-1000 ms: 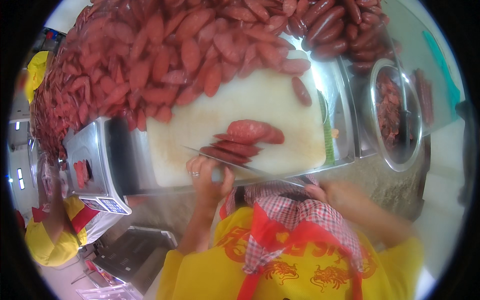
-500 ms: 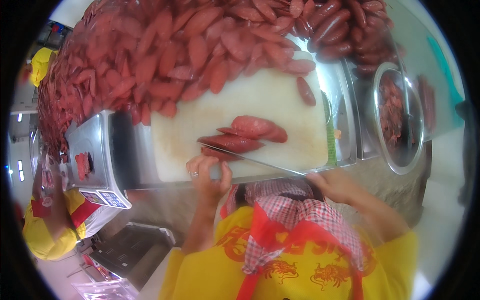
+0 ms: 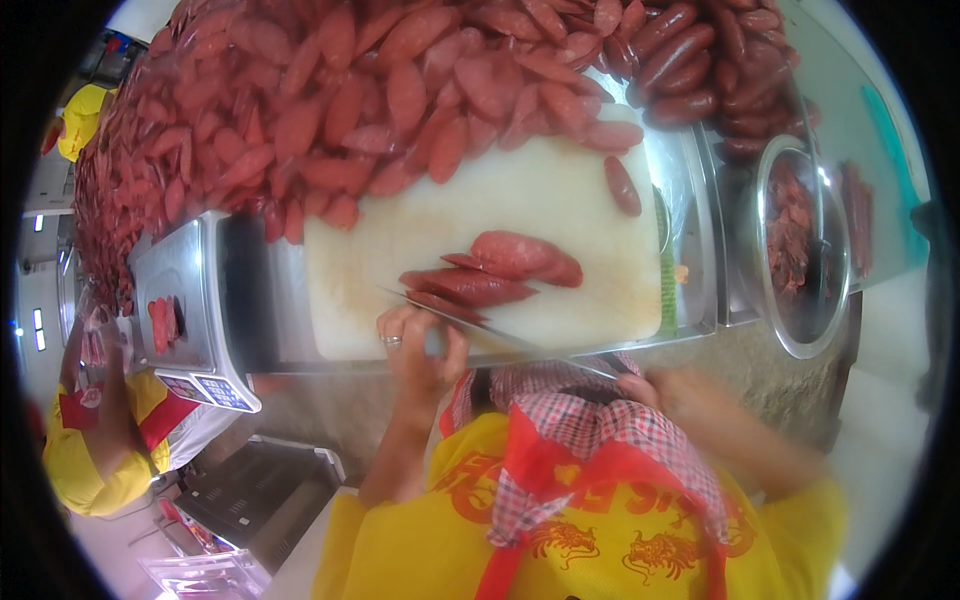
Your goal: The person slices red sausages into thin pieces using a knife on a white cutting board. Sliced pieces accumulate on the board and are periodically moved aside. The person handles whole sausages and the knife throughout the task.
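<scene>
My right hand grips a knife at its handle end. The long thin blade slants across the near part of a white cutting board. Its tip points to the far left, close beside the fingers of my left hand. That left hand is closed at the board's near edge, fingers curled, a ring on one finger. Something greyish shows between thumb and fingers; I cannot make it out. Just beyond the blade lie red sausage slices, with more overlapping sausage slices behind them.
A big heap of sausage slices covers the board's far side. Whole sausages are piled far right, above a metal bowl of red pieces. A scale stands left. A co-worker in yellow works beyond a black crate.
The knife has been drawn back toward me and lowered at its handle end, with my right hand. A slice formerly on the near side of the blade now lies mostly beyond it.
</scene>
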The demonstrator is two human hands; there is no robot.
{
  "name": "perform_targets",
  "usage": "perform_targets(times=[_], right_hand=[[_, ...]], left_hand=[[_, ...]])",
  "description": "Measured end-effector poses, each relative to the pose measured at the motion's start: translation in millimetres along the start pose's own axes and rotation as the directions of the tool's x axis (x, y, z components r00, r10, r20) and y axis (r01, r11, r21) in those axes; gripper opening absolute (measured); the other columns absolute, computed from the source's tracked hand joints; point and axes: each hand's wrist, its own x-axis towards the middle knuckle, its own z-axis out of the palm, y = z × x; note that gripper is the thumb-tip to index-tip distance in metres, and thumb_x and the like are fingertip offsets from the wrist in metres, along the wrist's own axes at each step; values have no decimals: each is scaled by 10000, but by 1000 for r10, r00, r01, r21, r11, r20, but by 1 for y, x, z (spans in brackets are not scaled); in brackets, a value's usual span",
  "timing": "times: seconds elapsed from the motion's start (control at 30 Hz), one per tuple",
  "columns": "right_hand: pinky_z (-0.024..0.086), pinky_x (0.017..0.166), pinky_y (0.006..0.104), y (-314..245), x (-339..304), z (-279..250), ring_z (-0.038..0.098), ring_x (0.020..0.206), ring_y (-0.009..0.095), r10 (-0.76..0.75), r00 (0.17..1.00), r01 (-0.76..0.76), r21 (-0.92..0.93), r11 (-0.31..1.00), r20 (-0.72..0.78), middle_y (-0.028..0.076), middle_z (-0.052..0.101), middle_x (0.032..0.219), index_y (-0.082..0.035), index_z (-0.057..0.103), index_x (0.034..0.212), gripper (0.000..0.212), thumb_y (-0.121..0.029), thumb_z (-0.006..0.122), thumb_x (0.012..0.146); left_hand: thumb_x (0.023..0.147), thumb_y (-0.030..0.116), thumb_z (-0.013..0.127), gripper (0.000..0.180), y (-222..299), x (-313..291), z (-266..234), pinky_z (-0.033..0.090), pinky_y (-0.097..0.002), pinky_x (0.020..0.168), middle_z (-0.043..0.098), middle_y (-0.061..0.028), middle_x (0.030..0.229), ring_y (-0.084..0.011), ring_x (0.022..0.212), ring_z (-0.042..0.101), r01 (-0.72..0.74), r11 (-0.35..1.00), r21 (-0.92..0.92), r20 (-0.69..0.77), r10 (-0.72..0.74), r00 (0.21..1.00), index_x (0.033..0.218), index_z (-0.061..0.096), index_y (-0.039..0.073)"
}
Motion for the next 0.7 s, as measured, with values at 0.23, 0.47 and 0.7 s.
perform_targets(times=[0.23, 0.47, 0.7], right_hand=[[518, 697, 497, -76, 117, 45, 656, 769, 397, -529, 847, 526, -60, 848, -48, 214, 646, 750, -60, 644, 1021, 489, -407, 299, 1037], [504, 703, 437, 27, 56, 1, 662, 834, 325, 65, 969, -102, 146, 984, 239, 197, 651, 752, -5, 663, 820, 725, -634, 330, 961], [375, 381, 274, 132, -23, 13, 465, 386, 122, 187, 875, -466, 673, 574, 447, 38, 470, 468, -62, 554, 632, 752, -695, 294, 944]], left_hand=[[710, -6, 710, 251, 6, 0, -2, 462, -377, 789, 562, -137, 928, -299, 891, 541, 4, 997, 71, 23, -6, 1000, 922, 585, 42], [792, 71, 728, 333, 20, -7, -2, 419, -416, 881, 560, -176, 1020, -327, 988, 511, 186, 974, 127, -65, -179, 982, 1054, 535, -1], [859, 210, 694, 540, 38, -6, 6, 329, -476, 1001, 505, -264, 1212, -403, 1139, 437, 414, 905, 95, 21, -418, 908, 1251, 451, -70]])
